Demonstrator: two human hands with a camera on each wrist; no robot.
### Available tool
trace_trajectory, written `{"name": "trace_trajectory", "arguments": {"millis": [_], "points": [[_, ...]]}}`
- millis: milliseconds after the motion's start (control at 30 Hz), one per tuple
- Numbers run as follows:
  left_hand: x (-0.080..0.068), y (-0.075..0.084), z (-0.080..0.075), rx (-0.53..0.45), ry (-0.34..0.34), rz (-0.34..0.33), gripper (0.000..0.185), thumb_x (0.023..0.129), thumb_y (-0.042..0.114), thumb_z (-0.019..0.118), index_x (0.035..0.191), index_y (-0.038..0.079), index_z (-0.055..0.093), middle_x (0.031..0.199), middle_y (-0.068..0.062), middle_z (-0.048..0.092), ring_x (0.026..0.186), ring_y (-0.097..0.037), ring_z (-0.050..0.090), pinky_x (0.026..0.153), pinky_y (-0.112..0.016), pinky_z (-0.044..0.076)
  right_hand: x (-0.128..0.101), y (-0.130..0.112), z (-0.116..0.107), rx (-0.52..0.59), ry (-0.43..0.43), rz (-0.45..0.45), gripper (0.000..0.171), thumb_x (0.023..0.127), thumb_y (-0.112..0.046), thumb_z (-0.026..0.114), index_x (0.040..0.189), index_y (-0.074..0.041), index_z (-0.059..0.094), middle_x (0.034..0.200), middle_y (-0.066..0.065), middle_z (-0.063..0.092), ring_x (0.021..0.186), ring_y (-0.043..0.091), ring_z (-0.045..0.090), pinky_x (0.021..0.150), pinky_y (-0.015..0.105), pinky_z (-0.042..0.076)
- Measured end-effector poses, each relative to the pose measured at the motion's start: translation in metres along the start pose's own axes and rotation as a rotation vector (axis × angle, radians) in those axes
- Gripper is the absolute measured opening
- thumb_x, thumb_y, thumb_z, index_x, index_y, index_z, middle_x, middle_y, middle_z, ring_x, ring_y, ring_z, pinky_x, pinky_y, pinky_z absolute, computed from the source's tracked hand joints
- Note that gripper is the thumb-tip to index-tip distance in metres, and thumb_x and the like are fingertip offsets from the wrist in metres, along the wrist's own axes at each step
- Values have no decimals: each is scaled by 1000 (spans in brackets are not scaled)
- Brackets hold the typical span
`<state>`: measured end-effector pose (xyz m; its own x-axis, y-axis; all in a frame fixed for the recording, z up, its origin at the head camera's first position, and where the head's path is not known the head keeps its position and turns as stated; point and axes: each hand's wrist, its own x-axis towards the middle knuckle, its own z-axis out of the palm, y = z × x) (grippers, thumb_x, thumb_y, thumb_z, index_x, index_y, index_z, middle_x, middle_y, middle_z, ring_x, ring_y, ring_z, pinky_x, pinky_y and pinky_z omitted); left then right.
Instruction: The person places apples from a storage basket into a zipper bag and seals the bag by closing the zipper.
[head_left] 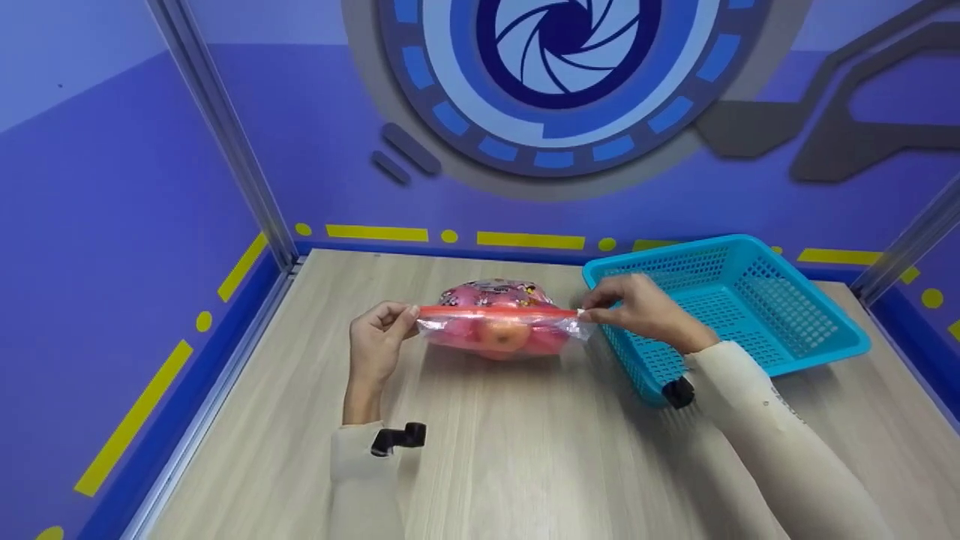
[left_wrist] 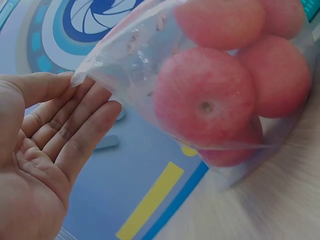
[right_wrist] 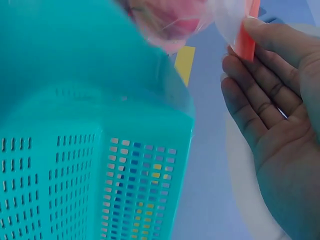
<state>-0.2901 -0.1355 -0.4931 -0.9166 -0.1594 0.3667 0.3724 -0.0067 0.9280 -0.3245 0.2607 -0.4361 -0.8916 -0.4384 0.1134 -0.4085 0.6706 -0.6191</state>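
My left hand pinches the left end of the zip bag, thumb and fingertips closed on its corner. My right hand pinches the opposite end at the red seal strip. The bag hangs between the two hands, just above the wooden table; whether it touches the surface I cannot tell. Its long axis runs left to right, with each hand equally near its own end. Clear, crinkled, thin film; round, smooth, pink-red apples inside, with a printed pattern on the far face. Immediately right, below my right hand: a rigid turquoise perforated plastic basket.
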Motion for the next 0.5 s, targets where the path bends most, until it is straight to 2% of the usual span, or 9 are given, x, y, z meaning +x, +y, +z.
{"name": "trace_trajectory", "arguments": {"millis": [233,400,500], "points": [[2,-23,-1,-15,50,-82,10,100,-1,72,96,-11,73,88,-16,75,77,-16,75,72,-30,64,1,2,1,-29,-51,26,12,93,-18,85,102,-11,82,95,-2,76,87,22,63,75,34,60],[3,-37,-2,-24,82,-151,11,100,2,73,96,-9,73,88,-14,75,77,-16,75,73,-30,64,8,-2,4,-15,-89,56,10,94,-18,84,101,-12,82,95,-1,76,84,22,62,75,35,60],[5,-43,-2,-40,110,-169,11,100,2,73,97,-8,73,89,-15,76,78,-17,76,73,-30,64,14,-5,5,-4,-91,73,8,95,-18,84,101,-12,82,94,-1,76,83,22,62,75,34,60]]}}
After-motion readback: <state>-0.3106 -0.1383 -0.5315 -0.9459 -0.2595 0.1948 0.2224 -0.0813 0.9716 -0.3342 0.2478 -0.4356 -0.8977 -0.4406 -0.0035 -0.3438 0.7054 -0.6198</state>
